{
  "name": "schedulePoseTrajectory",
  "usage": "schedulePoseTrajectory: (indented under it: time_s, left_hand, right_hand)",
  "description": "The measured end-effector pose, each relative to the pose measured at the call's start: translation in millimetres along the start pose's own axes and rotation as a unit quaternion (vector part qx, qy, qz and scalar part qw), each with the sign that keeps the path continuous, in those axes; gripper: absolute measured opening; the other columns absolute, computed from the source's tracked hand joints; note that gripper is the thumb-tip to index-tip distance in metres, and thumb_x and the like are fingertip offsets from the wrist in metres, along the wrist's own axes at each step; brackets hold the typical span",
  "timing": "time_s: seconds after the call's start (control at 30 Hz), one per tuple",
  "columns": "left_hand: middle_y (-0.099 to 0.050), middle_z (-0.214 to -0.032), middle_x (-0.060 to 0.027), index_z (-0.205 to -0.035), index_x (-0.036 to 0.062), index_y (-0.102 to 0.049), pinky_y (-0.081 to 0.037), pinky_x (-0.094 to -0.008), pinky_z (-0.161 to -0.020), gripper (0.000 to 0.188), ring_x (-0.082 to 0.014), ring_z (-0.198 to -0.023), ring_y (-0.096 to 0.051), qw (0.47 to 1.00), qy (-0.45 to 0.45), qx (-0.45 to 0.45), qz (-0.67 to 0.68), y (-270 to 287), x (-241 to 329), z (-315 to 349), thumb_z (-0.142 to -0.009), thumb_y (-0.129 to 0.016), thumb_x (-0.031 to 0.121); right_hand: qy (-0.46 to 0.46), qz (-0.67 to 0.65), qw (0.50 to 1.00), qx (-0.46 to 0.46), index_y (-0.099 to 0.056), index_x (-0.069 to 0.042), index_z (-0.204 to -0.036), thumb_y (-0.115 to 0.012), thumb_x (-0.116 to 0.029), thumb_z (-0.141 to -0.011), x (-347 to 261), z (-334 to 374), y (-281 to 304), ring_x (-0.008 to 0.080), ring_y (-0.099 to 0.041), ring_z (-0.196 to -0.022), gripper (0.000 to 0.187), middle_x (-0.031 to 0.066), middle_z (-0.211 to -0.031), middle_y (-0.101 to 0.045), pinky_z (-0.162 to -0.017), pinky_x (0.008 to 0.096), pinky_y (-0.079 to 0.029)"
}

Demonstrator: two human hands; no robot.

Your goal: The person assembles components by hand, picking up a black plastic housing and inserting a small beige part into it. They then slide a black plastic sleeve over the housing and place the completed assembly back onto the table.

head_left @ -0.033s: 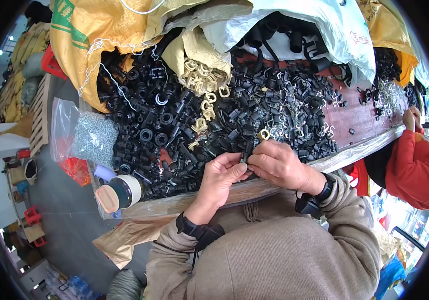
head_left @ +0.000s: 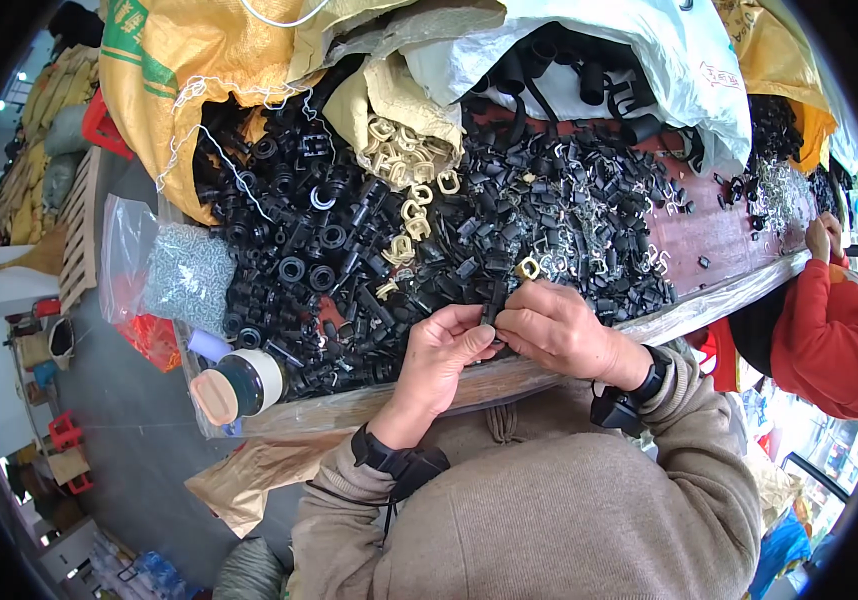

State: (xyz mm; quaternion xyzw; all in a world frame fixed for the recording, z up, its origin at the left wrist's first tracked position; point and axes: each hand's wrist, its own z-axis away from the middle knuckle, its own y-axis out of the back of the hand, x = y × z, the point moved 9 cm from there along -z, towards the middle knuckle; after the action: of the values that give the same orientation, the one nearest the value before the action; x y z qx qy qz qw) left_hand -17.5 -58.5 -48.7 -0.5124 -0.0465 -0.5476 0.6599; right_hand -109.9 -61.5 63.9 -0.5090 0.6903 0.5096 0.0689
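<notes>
Black plastic part point(head_left: 493, 308) is pinched between left hand point(head_left: 439, 352) and right hand point(head_left: 566, 332), apparently for steadiness, near the edge of the worktable point(head_left: 694, 228). Loose black fittings point(head_left: 549, 185) lie beyond, likely for easy reach.

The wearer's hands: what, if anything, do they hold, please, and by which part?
The left hand pinches a small black part, apparently by its near end; the right hand may too.

Green panel point(head_left: 127, 22) with characters is printed on the yellow sack point(head_left: 154, 125), upper left. Small outlined marking point(head_left: 720, 75) is carried by the white sack point(head_left: 639, 45). Dark lettering is partly seen on the tan sack point(head_left: 771, 45), upper right; too small to be read.
</notes>
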Motion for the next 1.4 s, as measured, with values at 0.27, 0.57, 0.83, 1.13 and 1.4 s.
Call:
schedulePoseTrajectory:
  time_s: [0.27, 0.57, 0.83, 1.13, 1.4]
  left_hand:
    - [-0.058, -0.083, -0.006, -0.099, 0.0006, -0.053, -0.051, -0.0284, -0.067, 0.025, -0.014, -0.073, -0.058, 1.0, -0.001, 0.0, -0.02, 0, 1, 0, -0.076, -0.06, 0.008]
    - [-0.058, -0.083, -0.0073, -0.1, -0.0016, -0.051, -0.05, -0.0256, -0.066, 0.025, -0.0143, -0.07, -0.058, 0.996, -0.081, 0.034, -0.02, 5, 26, 2, -0.077, -0.059, 0.006]
    - [-0.058, -0.093, -0.0123, -0.102, 0.0003, -0.049, -0.05, -0.029, -0.07, 0.03, -0.0215, -0.082, -0.059, 0.993, 0.026, -0.059, 0.094, 0, 5, -2, -0.078, -0.059, 0.014]
    - [-0.057, -0.099, -0.0128, -0.106, 0.0013, -0.05, -0.042, -0.0376, -0.085, 0.037, -0.0252, -0.094, -0.055, 0.992, -0.024, -0.1, 0.071, -8, 13, -6, -0.075, -0.062, 0.017]
    - [-0.058, -0.099, -0.0135, -0.107, 0.0015, -0.051, -0.041, -0.038, -0.086, 0.038, -0.0255, -0.095, -0.055, 0.992, -0.028, -0.115, 0.035, -5, 11, -7, -0.074, -0.063, 0.016]
  right_hand:
    - [0.018, -0.035, 0.999, -0.016, -0.052, -0.003, -0.077, -0.061, -0.002, -0.063, 4, 0, -7, 0.0196, -0.047, -0.054, 0.017, 0.0054, -0.069, -0.043, -0.047, 0.0298, -0.04]
    - [-0.024, 0.002, 1.0, -0.005, -0.054, -0.002, -0.076, -0.063, -0.002, -0.065, 20, 11, 6, 0.0207, -0.05, -0.057, 0.014, 0.0078, -0.071, -0.048, -0.049, 0.0299, -0.042]
    - [-0.259, -0.308, 0.915, -0.01, -0.051, -0.001, -0.069, -0.056, -0.005, -0.077, 58, 25, -2, 0.0093, -0.046, -0.06, 0.01, 0.0015, -0.068, -0.047, -0.053, 0.0212, -0.037]
    - [-0.353, -0.494, 0.795, -0.017, -0.053, -0.001, -0.071, -0.058, -0.014, -0.078, 68, 42, -29, 0.0055, -0.039, -0.062, 0.016, -0.0015, -0.069, -0.047, -0.055, 0.0196, -0.033]
    - [-0.362, -0.478, 0.799, -0.038, -0.053, -0.001, -0.071, -0.058, -0.013, -0.079, 67, 42, -33, 0.0055, -0.04, -0.064, 0.015, -0.0017, -0.07, -0.047, -0.059, 0.0192, -0.034]
